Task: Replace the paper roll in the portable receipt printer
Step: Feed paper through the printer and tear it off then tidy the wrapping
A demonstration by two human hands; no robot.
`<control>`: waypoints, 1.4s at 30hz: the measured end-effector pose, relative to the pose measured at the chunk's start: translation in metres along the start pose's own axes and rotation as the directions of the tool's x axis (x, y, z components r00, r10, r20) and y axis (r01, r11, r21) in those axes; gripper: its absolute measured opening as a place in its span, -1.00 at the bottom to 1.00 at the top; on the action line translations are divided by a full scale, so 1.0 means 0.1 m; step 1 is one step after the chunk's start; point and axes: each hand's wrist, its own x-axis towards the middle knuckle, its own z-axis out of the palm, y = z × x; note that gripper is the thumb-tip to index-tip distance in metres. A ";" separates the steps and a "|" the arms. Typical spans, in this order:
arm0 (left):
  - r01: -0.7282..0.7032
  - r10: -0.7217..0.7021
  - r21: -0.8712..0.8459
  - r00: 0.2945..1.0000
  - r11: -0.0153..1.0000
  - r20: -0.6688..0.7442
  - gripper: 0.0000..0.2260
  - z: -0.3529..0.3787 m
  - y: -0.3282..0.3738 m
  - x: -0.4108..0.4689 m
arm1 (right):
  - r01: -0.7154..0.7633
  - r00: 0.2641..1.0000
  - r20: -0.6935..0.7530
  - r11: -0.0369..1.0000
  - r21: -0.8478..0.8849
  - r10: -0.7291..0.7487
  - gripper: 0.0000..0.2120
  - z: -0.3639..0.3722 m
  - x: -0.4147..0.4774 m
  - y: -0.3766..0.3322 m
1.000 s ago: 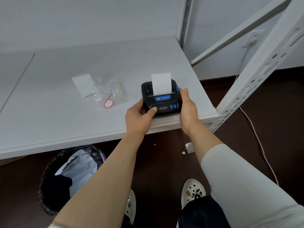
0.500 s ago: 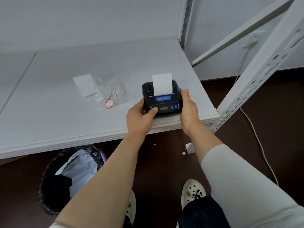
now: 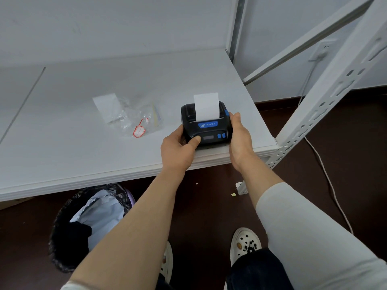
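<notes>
A small black receipt printer (image 3: 206, 127) with blue buttons and a blue label sits near the front right edge of the white shelf (image 3: 83, 147). Its lid is closed, and a white strip of paper (image 3: 206, 107) stands up from the slot. My left hand (image 3: 180, 149) grips the printer's left front corner, thumb on its front face. Against the printer's right side rests my right hand (image 3: 239, 141), fingers reaching toward the blue latch. The roll inside is hidden.
A crumpled clear plastic wrapper (image 3: 134, 118) with a red-edged sticker and a white paper piece lies left of the printer. Under the shelf stands a black-lined bin (image 3: 88, 222). A white perforated rack post (image 3: 326, 105) rises at right, with a cable (image 3: 328, 181) on the floor.
Both hands have stayed on the printer. The printer and paper strip show almost no shift; only the camera view moved slightly.
</notes>
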 end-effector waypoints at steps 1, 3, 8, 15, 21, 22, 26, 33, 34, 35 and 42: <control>0.002 -0.002 -0.001 1.000 1.000 0.001 -0.61 0.00 0.00 0.00 | 0.000 1.000 -0.002 1.000 0.002 0.000 -0.62 0.00 0.00 0.00; 0.005 -0.005 0.004 1.000 1.000 0.001 -0.60 0.00 0.01 -0.01 | -0.005 1.000 -0.008 1.000 0.008 0.005 -0.61 0.00 0.00 0.01; 0.010 -0.010 -0.003 1.000 1.000 0.002 -0.65 -0.01 0.01 -0.01 | -0.010 1.000 -0.012 1.000 0.007 0.010 -0.59 0.00 0.00 0.00; 0.013 -0.013 0.016 1.000 1.000 0.001 -0.66 -0.01 0.04 -0.02 | -0.008 1.000 -0.008 1.000 0.004 0.008 -0.62 0.00 -0.02 -0.02; 0.031 -0.031 0.032 1.000 0.999 -0.006 -0.61 -0.01 0.08 -0.04 | -0.012 1.000 -0.012 1.000 0.001 0.012 -0.61 0.01 -0.05 -0.04; 0.034 -0.034 0.033 0.999 0.999 -0.011 -0.61 -0.01 0.09 -0.04 | -0.011 1.000 -0.013 1.000 -0.003 0.011 -0.61 0.01 -0.05 -0.05; 0.050 -0.049 0.042 0.999 0.998 -0.022 -0.62 0.01 0.09 -0.05 | -0.019 1.000 -0.013 1.000 -0.019 0.018 -0.60 0.01 -0.09 -0.07; 0.054 -0.053 0.066 0.998 0.996 -0.015 -0.63 0.01 0.12 -0.08 | -0.030 0.999 -0.018 0.998 -0.047 0.029 -0.60 0.02 -0.17 -0.14; 0.049 -0.049 0.074 0.999 0.996 -0.004 -0.62 0.00 0.13 -0.09 | -0.033 0.999 -0.018 0.998 -0.047 0.032 -0.59 0.03 -0.18 -0.15; 0.046 -0.047 0.080 0.999 0.996 0.009 -0.61 -0.01 0.15 -0.10 | -0.037 0.999 -0.021 0.998 -0.050 0.036 -0.59 0.03 -0.19 -0.16; 0.084 -0.087 0.056 0.995 0.995 0.040 -0.58 -0.05 0.23 -0.23 | -0.116 0.992 -0.059 0.993 0.000 0.115 -0.53 -0.02 -0.38 -0.24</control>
